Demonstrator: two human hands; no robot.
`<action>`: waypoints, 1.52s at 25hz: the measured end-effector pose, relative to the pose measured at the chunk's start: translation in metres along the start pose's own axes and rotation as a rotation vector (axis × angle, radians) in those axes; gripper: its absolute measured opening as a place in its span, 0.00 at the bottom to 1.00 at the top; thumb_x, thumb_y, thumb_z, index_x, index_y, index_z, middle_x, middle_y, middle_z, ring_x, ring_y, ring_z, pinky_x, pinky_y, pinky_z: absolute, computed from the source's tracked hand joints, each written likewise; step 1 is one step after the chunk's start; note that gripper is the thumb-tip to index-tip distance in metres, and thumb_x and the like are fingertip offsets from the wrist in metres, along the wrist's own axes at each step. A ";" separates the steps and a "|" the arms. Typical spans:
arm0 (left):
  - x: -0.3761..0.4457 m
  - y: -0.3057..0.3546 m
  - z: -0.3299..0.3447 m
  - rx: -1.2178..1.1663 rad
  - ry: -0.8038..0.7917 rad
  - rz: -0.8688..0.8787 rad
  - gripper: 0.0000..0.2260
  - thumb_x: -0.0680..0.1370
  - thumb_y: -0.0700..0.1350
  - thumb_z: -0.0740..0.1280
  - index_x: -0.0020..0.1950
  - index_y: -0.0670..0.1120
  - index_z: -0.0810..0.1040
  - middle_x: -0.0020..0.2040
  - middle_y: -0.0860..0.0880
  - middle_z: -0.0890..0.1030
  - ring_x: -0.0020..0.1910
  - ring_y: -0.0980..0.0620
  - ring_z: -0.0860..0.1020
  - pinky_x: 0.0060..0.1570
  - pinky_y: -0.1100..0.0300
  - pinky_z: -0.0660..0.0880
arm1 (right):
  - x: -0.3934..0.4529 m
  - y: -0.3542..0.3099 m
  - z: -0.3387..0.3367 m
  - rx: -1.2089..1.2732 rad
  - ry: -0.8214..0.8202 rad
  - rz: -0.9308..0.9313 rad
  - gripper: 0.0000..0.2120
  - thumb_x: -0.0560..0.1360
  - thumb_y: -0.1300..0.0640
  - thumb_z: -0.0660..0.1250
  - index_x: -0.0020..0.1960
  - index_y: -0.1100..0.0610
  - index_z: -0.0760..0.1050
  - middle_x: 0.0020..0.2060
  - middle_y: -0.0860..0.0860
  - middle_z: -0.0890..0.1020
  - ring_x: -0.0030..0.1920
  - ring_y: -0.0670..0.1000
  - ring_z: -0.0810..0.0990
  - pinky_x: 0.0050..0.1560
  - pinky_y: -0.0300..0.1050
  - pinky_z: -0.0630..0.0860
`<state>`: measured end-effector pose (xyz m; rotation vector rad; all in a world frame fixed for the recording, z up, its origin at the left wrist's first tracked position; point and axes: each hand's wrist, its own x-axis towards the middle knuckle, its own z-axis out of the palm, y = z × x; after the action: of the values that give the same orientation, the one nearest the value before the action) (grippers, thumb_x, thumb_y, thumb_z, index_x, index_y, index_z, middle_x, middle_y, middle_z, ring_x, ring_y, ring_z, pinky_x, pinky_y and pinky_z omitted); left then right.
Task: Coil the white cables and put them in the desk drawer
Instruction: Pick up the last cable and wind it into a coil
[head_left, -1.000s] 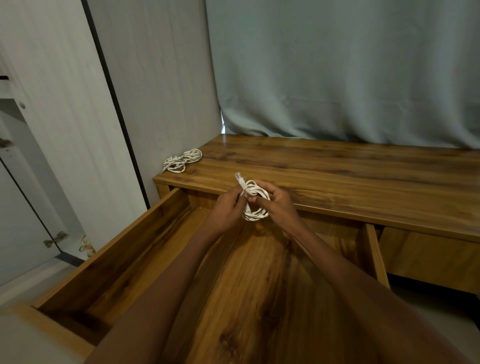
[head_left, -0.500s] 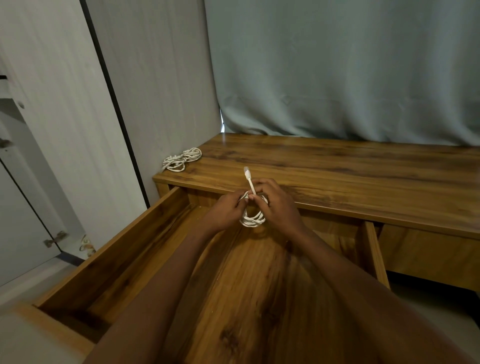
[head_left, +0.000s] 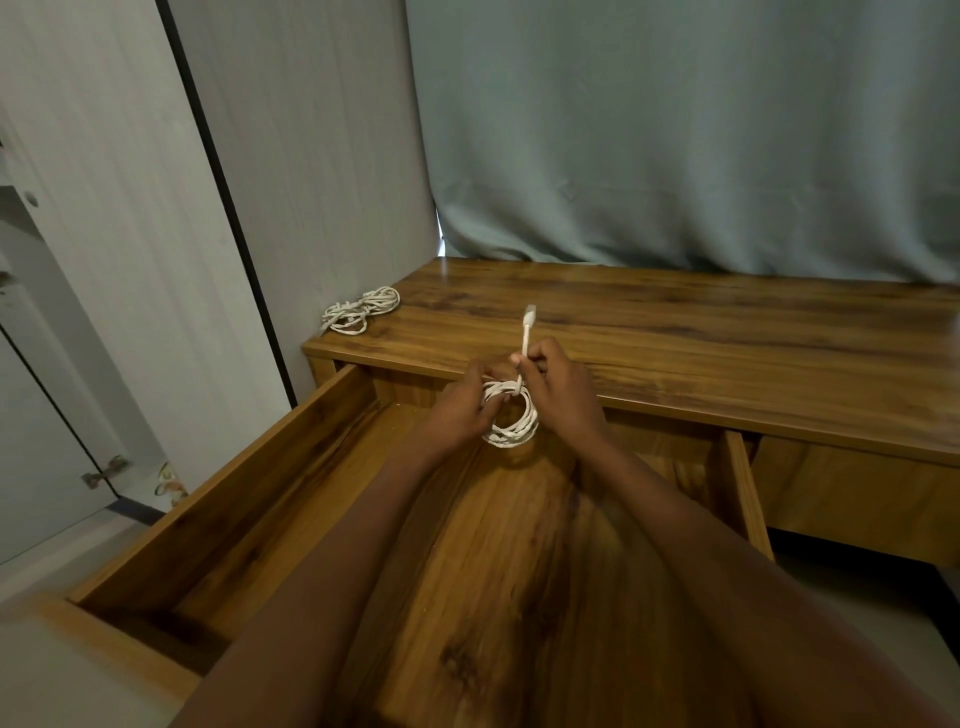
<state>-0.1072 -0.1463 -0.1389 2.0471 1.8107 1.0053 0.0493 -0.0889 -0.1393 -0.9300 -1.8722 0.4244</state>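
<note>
I hold a coiled white cable (head_left: 511, 428) over the back of the open wooden drawer (head_left: 270, 493). My left hand (head_left: 460, 413) grips the coil's left side. My right hand (head_left: 558, 389) pinches the cable's loose end just above the coil, and the plug (head_left: 529, 317) on that end sticks straight up. A second white cable (head_left: 361, 310), bundled, lies on the desk top (head_left: 675, 332) at its far left corner, apart from both hands.
The drawer is pulled out toward me, and my forearms cover much of its bare wooden bottom. A grey-green curtain (head_left: 675, 130) hangs behind the desk. A pale cabinet door (head_left: 130, 208) stands to the left. A closed drawer front (head_left: 857, 493) is at right.
The cable's plug end has swung from tilting left to pointing straight up. My right hand has shifted up onto that end and drawn it tight against the coil.
</note>
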 end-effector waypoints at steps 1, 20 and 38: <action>0.000 0.001 0.000 -0.024 0.028 0.019 0.14 0.80 0.45 0.67 0.63 0.43 0.71 0.56 0.45 0.83 0.54 0.46 0.81 0.48 0.60 0.72 | 0.004 0.001 -0.004 0.105 0.017 0.121 0.09 0.81 0.50 0.66 0.47 0.56 0.74 0.38 0.52 0.85 0.36 0.50 0.83 0.37 0.47 0.77; -0.006 -0.004 -0.007 -0.318 0.116 0.119 0.10 0.82 0.47 0.65 0.62 0.49 0.73 0.49 0.52 0.83 0.44 0.57 0.82 0.41 0.61 0.77 | 0.004 -0.004 -0.023 0.486 -0.437 0.359 0.15 0.75 0.62 0.70 0.61 0.51 0.81 0.48 0.49 0.86 0.46 0.46 0.84 0.44 0.40 0.78; -0.011 -0.009 0.000 -0.327 0.170 0.179 0.10 0.84 0.44 0.61 0.65 0.48 0.69 0.48 0.51 0.82 0.43 0.50 0.82 0.43 0.46 0.78 | 0.003 -0.004 -0.018 0.941 -0.460 0.462 0.23 0.73 0.75 0.62 0.63 0.59 0.79 0.55 0.61 0.85 0.47 0.54 0.86 0.54 0.48 0.81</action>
<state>-0.1145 -0.1548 -0.1484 1.9934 1.4335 1.4565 0.0627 -0.0911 -0.1264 -0.6052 -1.5133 1.7368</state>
